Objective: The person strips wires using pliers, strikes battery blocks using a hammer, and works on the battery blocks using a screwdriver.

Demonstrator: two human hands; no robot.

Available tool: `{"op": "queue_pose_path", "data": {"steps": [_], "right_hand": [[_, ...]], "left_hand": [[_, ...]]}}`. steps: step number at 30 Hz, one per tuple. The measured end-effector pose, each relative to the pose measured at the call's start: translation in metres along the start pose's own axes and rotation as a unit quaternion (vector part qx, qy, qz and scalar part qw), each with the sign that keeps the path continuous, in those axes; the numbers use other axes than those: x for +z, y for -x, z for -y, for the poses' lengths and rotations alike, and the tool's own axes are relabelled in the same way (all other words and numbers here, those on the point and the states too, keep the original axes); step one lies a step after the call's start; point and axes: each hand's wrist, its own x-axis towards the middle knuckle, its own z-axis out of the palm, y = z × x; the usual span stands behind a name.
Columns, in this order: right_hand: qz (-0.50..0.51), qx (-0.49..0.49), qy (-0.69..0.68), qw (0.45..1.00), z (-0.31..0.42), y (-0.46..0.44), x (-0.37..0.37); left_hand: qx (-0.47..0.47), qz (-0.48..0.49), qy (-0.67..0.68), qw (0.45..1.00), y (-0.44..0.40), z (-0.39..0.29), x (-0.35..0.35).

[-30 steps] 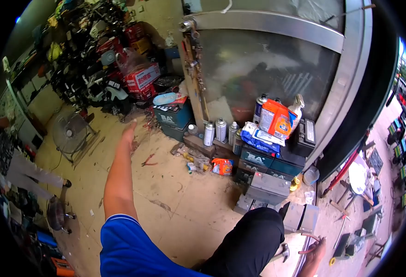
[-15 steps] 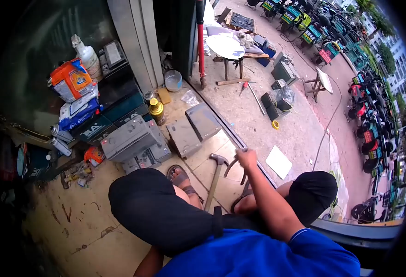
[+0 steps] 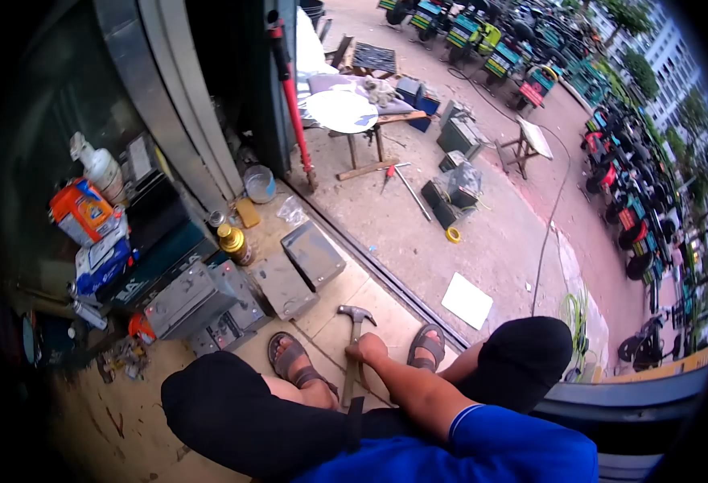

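My right hand (image 3: 368,349) is closed round the wooden handle of a claw hammer (image 3: 356,314), low over the tiled floor between my sandalled feet. The hammer's metal head points away from me, toward two grey batteries (image 3: 314,256) lying by the door track. My left hand is out of view.
Stacked batteries (image 3: 191,299), a yellow bottle (image 3: 234,243) and a plastic tub (image 3: 259,184) stand left of the doorway. Beyond the track (image 3: 386,279) lie a white sheet (image 3: 467,301), a yellow tape roll (image 3: 452,235) and a small stool (image 3: 524,149). Parked scooters line the right.
The view has swung toward the doorway. My right hand has let go of the curved-handled tool, moved left and taken hold of the hammer. My left arm, stretched out earlier, has left the view.
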Motion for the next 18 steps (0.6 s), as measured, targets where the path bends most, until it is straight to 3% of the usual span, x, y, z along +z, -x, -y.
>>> {"op": "queue_pose_path", "data": {"steps": [2,6,8,10,11,13,14,15,18], "right_hand": [[-0.048,0.005,-0.01,0.999,0.0,0.003,-0.014],[-0.017,-0.025,-0.067,0.997,-0.016,-0.041,-0.049],[0.031,0.052,-0.216,0.974,-0.01,-0.028,-0.092],[0.188,0.121,-0.351,0.909,-0.014,-0.026,-0.135],[0.166,0.113,-0.365,0.909,0.001,0.006,-0.16],[0.176,0.104,-0.409,0.889,-0.037,-0.041,-0.168],[0.217,0.119,-0.373,0.894,-0.038,-0.038,-0.193],[0.152,0.099,-0.401,0.898,-0.019,-0.006,-0.203],[0.135,0.091,-0.328,0.931,0.003,0.026,-0.248]], "left_hand": [[0.002,0.006,-0.002,1.0,-0.001,-0.001,0.004],[0.007,0.023,-0.001,1.0,-0.005,0.004,0.011],[0.007,0.029,0.004,1.0,-0.006,0.008,0.011],[0.007,0.03,0.009,0.999,-0.008,0.01,0.007],[0.008,0.03,0.011,0.999,-0.007,0.01,0.004],[0.009,0.025,0.016,1.0,-0.009,0.011,-0.004],[0.011,0.026,0.017,0.999,-0.01,0.013,-0.007],[0.009,0.026,0.018,0.999,-0.009,0.015,-0.011],[0.004,0.025,0.02,0.999,-0.009,0.021,-0.02]]}}
